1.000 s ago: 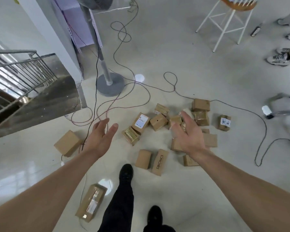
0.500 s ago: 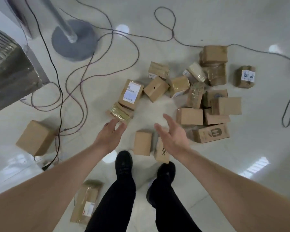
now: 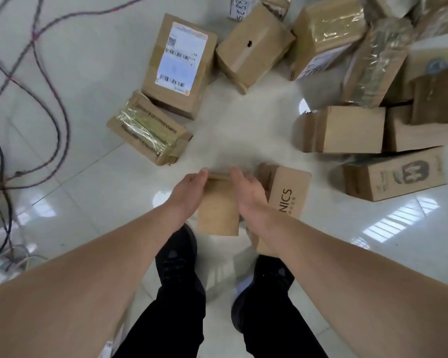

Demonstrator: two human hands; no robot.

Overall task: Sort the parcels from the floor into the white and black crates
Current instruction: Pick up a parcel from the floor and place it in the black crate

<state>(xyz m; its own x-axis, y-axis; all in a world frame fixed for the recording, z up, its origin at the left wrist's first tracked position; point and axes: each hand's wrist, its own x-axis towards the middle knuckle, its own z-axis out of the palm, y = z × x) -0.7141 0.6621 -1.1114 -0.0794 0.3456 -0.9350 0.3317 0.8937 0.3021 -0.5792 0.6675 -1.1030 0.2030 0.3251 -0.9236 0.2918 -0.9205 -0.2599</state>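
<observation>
Several brown cardboard parcels lie on the glossy white floor. A small plain brown parcel (image 3: 217, 211) sits just in front of my feet. My left hand (image 3: 189, 193) presses its left side, with the thumb at its far corner. Against its right side lies my right hand (image 3: 248, 193), fingers stretched forward. A long box printed "NICS" (image 3: 287, 195) lies right beside my right hand. Farther off are a labelled parcel (image 3: 180, 64) and a tape-wrapped parcel (image 3: 148, 127). No white or black crate is in view.
A heap of parcels (image 3: 352, 127) fills the right and far side, among them a box with a printed logo (image 3: 398, 174). Red and black cables (image 3: 36, 73) loop across the floor on the left. My black shoes (image 3: 176, 257) stand just behind the plain parcel.
I have bent down and moved closer to the parcels. Both hands dropped from open in the air and closed in on the two sides of the small plain parcel.
</observation>
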